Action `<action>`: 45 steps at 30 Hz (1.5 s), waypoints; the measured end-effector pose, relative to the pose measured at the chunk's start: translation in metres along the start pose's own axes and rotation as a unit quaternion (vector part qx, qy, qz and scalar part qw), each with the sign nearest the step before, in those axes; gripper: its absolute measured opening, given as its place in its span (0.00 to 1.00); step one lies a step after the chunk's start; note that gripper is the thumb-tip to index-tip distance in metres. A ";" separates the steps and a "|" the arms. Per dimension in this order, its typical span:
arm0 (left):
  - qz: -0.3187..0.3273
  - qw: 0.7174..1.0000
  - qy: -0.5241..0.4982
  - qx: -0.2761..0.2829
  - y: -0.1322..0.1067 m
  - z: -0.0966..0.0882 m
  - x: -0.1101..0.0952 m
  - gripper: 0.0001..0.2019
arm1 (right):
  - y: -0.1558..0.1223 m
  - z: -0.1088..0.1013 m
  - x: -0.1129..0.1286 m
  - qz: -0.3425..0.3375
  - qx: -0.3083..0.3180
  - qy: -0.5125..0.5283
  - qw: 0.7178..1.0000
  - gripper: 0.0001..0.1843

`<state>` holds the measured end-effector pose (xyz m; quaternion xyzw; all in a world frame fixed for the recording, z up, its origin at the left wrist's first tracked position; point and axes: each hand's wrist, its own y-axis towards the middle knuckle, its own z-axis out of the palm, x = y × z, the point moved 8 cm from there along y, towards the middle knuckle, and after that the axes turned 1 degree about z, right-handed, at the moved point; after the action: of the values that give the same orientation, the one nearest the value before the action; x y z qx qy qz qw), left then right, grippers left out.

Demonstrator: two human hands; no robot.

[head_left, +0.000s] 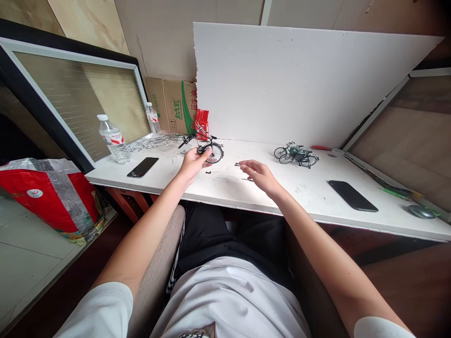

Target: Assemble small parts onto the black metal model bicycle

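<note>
My left hand [196, 163] is closed on a black model bicycle [214, 151], its thumb against the spoked rear wheel. The bicycle is tilted, and no front wheel shows on it. To its right, my right hand [259, 172] pinches a tiny dark part [237, 164] between thumb and fingertips, just above the white table [225, 190]. What kind of part it is I cannot make out. A small black piece [208, 172] lies on the table between the hands. Farther right, model bicycles [296, 155], dark green and black, stand close together.
Two phones lie on the table, one left [143, 167] and one right [353, 195]. A water bottle [114, 141] stands at the left edge, another [152, 118] behind it. Thin part frames [158, 142] are scattered back left. A white board [299, 84] rises behind the table.
</note>
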<state>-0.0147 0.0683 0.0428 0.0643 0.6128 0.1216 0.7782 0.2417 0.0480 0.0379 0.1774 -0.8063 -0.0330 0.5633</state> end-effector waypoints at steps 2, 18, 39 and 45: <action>-0.013 1.000 -0.012 0.006 0.005 -0.006 0.003 0.26 | 0.007 0.007 -0.013 -0.027 0.010 -0.054 0.998 0.19; -0.033 0.998 -0.001 0.053 0.008 -0.008 0.006 0.23 | 0.063 0.105 -0.032 -0.077 0.100 -0.376 0.918 0.09; 0.018 0.994 0.080 0.068 -0.003 0.011 0.010 0.28 | -0.014 0.059 0.045 0.024 0.154 0.145 0.977 0.27; 0.006 0.993 0.067 0.093 -0.010 0.022 0.014 0.30 | -0.007 0.032 0.041 0.022 0.099 0.211 0.972 0.29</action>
<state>0.0110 0.0638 0.0330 0.1321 0.6714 0.0728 0.7256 0.2019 0.0234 0.0608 0.2172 -0.6726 0.0977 0.7006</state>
